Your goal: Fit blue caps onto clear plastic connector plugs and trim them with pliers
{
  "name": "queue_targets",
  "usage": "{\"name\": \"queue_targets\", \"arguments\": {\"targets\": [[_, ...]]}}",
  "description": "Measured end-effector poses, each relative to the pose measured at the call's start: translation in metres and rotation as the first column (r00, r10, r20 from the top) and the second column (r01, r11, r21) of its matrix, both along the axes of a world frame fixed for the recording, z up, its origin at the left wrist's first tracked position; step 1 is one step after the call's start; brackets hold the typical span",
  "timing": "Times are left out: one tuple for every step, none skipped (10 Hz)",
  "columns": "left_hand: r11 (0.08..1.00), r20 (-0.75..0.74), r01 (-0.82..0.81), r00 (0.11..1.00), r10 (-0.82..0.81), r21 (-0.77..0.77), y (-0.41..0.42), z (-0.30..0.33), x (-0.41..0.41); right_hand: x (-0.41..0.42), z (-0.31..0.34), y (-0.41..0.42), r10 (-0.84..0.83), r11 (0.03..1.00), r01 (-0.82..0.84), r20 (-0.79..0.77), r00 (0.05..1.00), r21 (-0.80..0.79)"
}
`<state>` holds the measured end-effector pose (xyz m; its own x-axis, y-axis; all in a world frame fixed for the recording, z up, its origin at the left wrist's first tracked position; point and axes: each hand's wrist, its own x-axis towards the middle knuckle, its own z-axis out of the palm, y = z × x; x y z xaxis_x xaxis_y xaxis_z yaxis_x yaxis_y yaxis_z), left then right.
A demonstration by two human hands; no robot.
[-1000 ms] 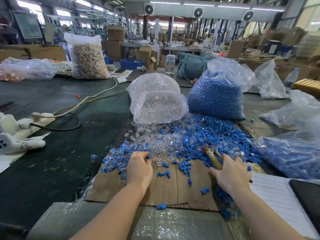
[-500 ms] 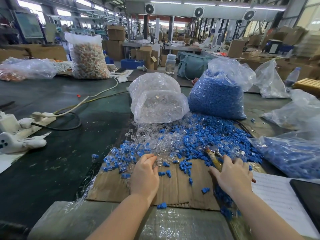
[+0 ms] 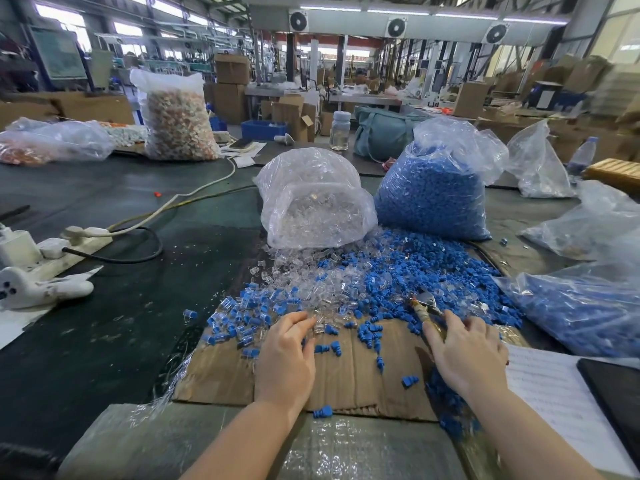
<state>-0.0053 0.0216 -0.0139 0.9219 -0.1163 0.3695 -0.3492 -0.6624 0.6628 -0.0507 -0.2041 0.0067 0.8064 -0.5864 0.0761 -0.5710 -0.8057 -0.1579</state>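
Nearest the camera, two bare forearms are seen reaching out over a sheet of brown cardboard [image 3: 349,382] laid on the dark worktable [image 3: 104,341]. The left hand [image 3: 285,358] is held palm down on the cardboard, its fingers curled forward with the tips at the near edge of the pile of clear plastic connector plugs [image 3: 322,289]; whether a plug is actually pinched cannot be told, since the fingertips are partly hidden. The right hand [image 3: 465,351] is laid over the yellow handles of the pliers [image 3: 424,306], with its fingers slightly spread and bent down on them (the metal head of the tool is left showing just beyond the fingertips, among the parts). Loose blue caps [image 3: 433,268] are scattered across the cardboard between and beside the hands and are heaped more thickly behind the pliers, mixed with the clear plugs. Left of the left hand, a cluster of plugs with blue caps fitted [image 3: 242,313] is seen. A white sheet of paper [image 3: 550,393] and a dark tablet [image 3: 616,393] are placed to the right of the right forearm. Farther back, a clear bag of plugs [image 3: 315,199] is set just beside a bag of blue caps [image 3: 433,199], both touching the heap. On the left, a white power strip [image 3: 69,244] with cables is laid. Beyond the table, cardboard boxes [image 3: 232,84] are stacked in the hall.
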Motion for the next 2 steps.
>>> {"name": "queue_targets", "arguments": {"targets": [[1.0, 0.046, 0.019, 0.999, -0.019, -0.009, 0.004, -0.002, -0.004, -0.008, 0.006, 0.007, 0.05, 0.999, -0.052, 0.144, 0.988, 0.008], [0.998, 0.088, 0.052, 0.995, -0.048, -0.045, 0.009, -0.004, -0.02, -0.028, 0.008, 0.022, 0.182, 0.98, -0.198, 0.481, 0.858, -0.018]]}}
